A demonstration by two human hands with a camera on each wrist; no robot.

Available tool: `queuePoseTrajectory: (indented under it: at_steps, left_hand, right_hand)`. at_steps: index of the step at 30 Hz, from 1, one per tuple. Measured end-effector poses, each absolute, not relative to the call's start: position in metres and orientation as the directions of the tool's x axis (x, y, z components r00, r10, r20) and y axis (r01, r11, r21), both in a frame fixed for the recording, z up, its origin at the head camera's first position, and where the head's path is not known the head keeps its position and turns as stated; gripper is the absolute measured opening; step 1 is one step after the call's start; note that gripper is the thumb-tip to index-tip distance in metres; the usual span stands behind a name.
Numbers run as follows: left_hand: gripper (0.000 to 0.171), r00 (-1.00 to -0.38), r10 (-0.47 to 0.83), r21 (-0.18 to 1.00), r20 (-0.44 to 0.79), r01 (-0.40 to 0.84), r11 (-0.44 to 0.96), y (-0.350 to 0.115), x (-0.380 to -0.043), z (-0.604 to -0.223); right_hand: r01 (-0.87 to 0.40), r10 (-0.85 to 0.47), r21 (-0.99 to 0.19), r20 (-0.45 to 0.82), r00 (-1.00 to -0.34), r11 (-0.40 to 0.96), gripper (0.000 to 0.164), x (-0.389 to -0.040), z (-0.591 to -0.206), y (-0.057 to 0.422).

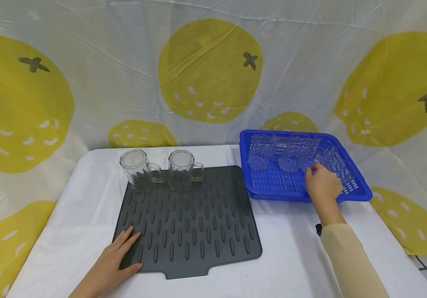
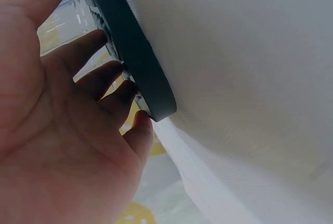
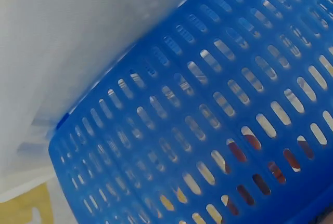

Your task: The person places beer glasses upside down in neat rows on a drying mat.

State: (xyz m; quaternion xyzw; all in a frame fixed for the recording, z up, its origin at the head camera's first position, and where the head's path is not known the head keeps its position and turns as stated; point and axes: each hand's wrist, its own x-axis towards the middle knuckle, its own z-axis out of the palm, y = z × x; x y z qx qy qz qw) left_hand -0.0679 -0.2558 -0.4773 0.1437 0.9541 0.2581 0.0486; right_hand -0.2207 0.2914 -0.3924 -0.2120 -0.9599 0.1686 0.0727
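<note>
My left hand (image 1: 110, 260) rests with straight, spread fingers on the left front edge of a dark grey drying mat (image 1: 198, 260). In the left wrist view, those fingertips lie along the edge of the mat (image 2: 138, 57). Over at the blue plastic basket (image 1: 273, 195), my right hand (image 1: 323, 184) reaches over the front rim with curled fingers and pinches a clear glass mug (image 1: 334, 159) lying inside. The right wrist view shows the slotted wall of the basket (image 3: 156, 109), which mostly hides that hand.
Two clear glass mugs, one on the left (image 1: 140, 176) and one beside it (image 1: 179, 176), stand upright at the mat's back edge, handles rightward. More clear glasses (image 1: 261, 153) lie in the basket's left half. A white cloth (image 1: 284, 248) covers the table; a lemon-print curtain (image 1: 124, 82) hangs behind.
</note>
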Motion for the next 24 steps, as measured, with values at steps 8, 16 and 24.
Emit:
queuePoseTrajectory:
  at_steps: [8,16,24]
  left_hand:
    - [0.081,-0.956,0.292,0.507,-0.037,0.234,0.83,-0.256,-0.068,-0.476]
    - [0.082,-0.956,0.288,0.51,-0.056,0.221,0.831,-0.256,-0.067,-0.477]
    - [0.082,-0.955,0.29,0.507,-0.059,0.221,0.833,-0.257,-0.068,-0.478]
  right_hand:
    - [0.437,0.492,-0.347,0.088,-0.866,0.83,0.038,-0.205,-0.391,0.297]
    - [0.471,0.622,-0.525,0.152,-0.768,0.709,0.042,-0.194,-0.393,0.304]
    - [0.526,0.672,-0.511,0.148,-0.726,0.68,0.047,-0.189,-0.39,0.32]
